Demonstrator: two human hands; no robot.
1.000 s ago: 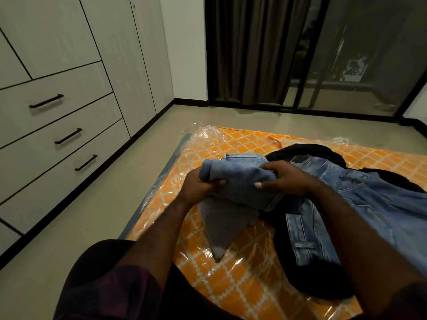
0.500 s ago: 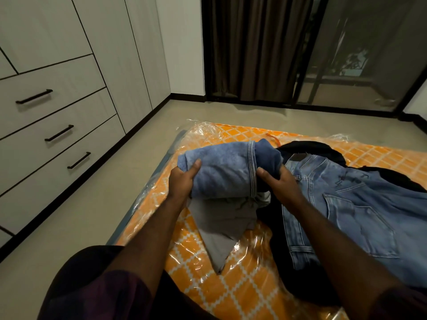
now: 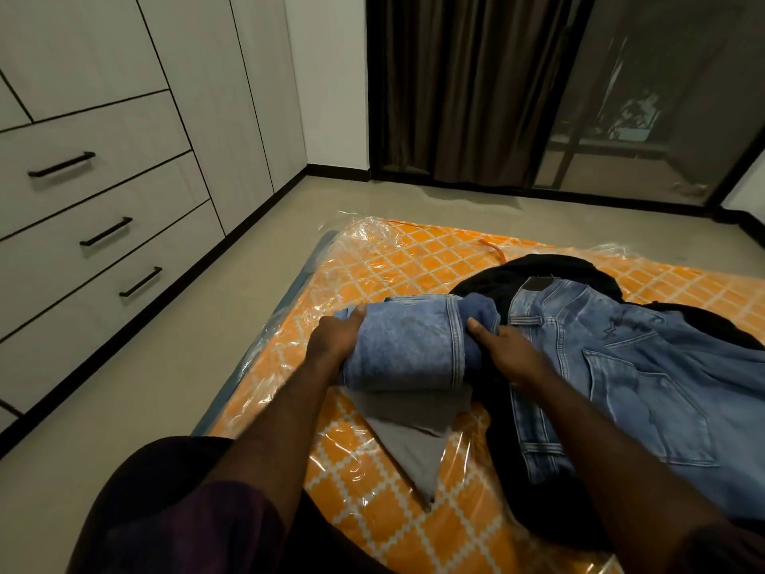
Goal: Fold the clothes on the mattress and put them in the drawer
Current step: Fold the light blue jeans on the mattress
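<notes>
Folded jeans [image 3: 403, 345]: matt blue denim, coarse weave, stitched hems. Spread jeans [image 3: 629, 366]: paler washed denim with a dark patch at the waistband. Grey garment [image 3: 414, 432]: smooth matt cloth. Black garment [image 3: 488, 283]: matt cloth. Mattress [image 3: 393, 263]: orange lattice print under glossy, crinkled clear plastic. Drawer fronts [image 3: 103, 192]: pale matt wood-grain finish; handles [image 3: 105, 232] dark and matt.

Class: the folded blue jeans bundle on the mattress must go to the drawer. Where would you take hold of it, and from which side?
Probably the two short ends of the folded jeans bundle, one from each side, as the left hand and right hand do. It is a thick stack; pressing inward at both ends should keep the layers together.
</notes>
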